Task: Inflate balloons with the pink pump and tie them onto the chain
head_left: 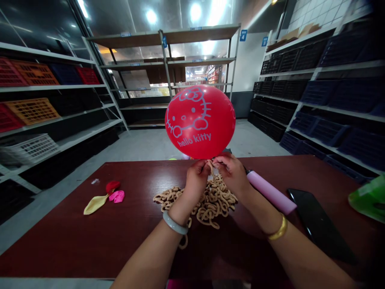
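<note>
A red inflated balloon printed with a cat face and "hello kitty" stands upright above the table, its neck at my fingertips. My left hand is closed in a pinch just under the balloon, with a pale bangle on that wrist. Close beside it, my right hand pinches too, and its wrist carries a gold bangle. Between the fingers of both hands runs a beige elastic loop. The balloon's neck is mostly hidden by my fingers. Below my hands lies a heap of similar beige loops.
Uninflated balloons, yellow, red and pink, lie on the brown table at left. To the right are a pink cylinder, a black phone-like slab and a green package. Shelves with crates stand around.
</note>
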Tool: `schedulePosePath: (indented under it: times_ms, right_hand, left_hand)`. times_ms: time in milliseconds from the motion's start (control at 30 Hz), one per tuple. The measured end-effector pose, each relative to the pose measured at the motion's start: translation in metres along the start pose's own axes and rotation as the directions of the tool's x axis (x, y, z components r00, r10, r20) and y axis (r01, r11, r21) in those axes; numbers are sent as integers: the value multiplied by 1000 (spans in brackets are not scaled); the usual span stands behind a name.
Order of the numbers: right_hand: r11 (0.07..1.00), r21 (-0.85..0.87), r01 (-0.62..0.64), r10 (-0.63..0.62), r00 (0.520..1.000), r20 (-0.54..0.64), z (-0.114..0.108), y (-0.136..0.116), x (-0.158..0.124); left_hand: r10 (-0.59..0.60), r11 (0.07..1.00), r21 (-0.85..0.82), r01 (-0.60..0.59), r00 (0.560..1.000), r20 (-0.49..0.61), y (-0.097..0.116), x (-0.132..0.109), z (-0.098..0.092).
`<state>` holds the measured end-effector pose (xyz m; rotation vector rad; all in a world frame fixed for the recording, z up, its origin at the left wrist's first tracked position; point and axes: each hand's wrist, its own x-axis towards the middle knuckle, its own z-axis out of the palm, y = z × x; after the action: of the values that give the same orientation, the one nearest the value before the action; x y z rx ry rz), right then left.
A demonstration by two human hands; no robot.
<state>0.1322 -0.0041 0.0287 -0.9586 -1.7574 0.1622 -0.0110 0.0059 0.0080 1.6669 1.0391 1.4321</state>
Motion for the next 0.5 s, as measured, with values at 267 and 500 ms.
schedulePosePath:
  times_ms: [267, 500]
  right_hand:
    - [933, 309, -184, 180, 983, 41, -2, 4, 2]
    - [878, 403, -260, 227, 965, 129, -1, 11, 5]
  left_hand:
    - [15, 998, -59, -13, 999, 34, -1, -2, 1]
    - [122, 981, 150, -122, 992, 12, -8, -1, -2]
